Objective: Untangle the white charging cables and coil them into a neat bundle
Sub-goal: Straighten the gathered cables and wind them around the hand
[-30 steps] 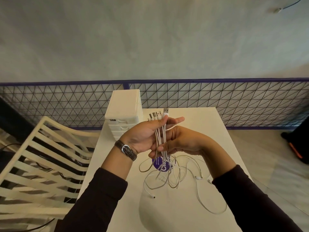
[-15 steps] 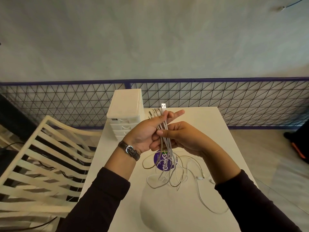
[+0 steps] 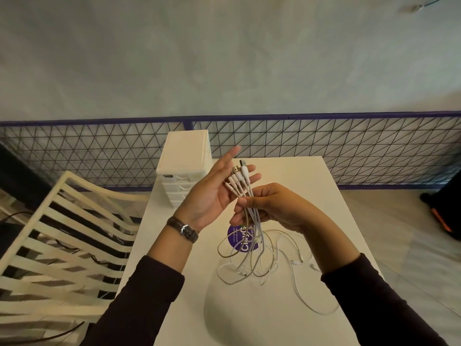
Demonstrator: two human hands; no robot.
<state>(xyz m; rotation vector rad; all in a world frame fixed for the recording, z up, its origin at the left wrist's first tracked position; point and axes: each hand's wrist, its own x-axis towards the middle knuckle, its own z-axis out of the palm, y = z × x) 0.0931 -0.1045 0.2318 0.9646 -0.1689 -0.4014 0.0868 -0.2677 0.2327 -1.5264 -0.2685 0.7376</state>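
Note:
Several white charging cables [image 3: 257, 236] hang in a bunch above the white table [image 3: 311, 186]. Their plug ends [image 3: 238, 179] fan out side by side at the top. My right hand [image 3: 269, 208] grips the bunch just below the plugs, fingers curled round the cords. My left hand [image 3: 214, 193] is spread flat with straight fingers, and the plug ends lie across its palm and fingers. The loose lower ends trail in loops and tangles on the table [image 3: 274, 268]. One long cord [image 3: 309, 305] runs out toward the front right.
A white mini drawer unit [image 3: 184, 158] stands at the table's far left corner. A purple round sticker [image 3: 237, 237] lies under the cables. A white slatted chair [image 3: 62, 236] stands left of the table. A purple wire-mesh fence [image 3: 349, 146] runs behind.
My left hand has let go of the bunch and spread flat behind the plug ends. My right hand now holds the cables alone.

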